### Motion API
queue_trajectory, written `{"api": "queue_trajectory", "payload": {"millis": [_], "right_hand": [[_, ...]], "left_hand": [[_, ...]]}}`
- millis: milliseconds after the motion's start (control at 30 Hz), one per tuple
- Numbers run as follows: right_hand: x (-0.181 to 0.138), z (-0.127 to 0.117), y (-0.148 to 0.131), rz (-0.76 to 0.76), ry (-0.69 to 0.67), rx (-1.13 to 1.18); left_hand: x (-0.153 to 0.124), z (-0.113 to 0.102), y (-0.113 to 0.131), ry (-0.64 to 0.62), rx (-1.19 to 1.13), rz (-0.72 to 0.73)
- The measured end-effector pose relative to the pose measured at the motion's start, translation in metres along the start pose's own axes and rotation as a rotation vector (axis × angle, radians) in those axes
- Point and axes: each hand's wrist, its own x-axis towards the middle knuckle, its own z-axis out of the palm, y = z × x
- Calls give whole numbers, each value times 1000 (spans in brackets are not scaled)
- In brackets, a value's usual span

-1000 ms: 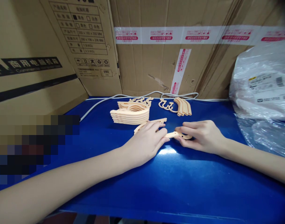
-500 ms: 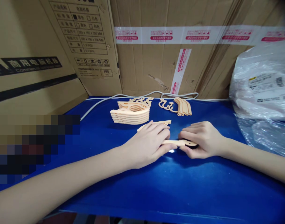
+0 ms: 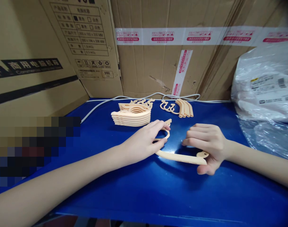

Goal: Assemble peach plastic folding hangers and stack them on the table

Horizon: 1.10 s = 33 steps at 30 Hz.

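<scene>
A peach plastic folding hanger [image 3: 179, 156] is held between both hands just above the blue table [image 3: 144, 192]. My left hand [image 3: 144, 143] is closed around its hook end. My right hand [image 3: 208, 145] grips the far end of its long arm, fingers curled over, thumb underneath. Behind the hands sits a neat stack of folded hangers [image 3: 132, 115]. To its right lies a small pile of loose hanger parts [image 3: 180, 107].
Cardboard boxes [image 3: 92, 47] wall in the back and left of the table. A clear plastic bag [image 3: 264, 94] with white contents fills the right side. A white cable [image 3: 144, 96] runs along the table's back edge. A blurred patch covers the left foreground.
The hanger piece has swung out from a short folded shape into a long arm. My right hand has moved right and toward me with it; my left hand shifted slightly back.
</scene>
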Motion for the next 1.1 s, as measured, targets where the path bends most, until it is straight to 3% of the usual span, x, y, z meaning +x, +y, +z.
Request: {"api": "queue_trajectory", "payload": {"millis": [600, 1100], "right_hand": [[3, -1, 2, 108, -13, -95], [6, 0, -3, -80, -106, 42]], "left_hand": [[-2, 2, -4, 25, 144, -15], [-4, 1, -2, 14, 198, -9]]}}
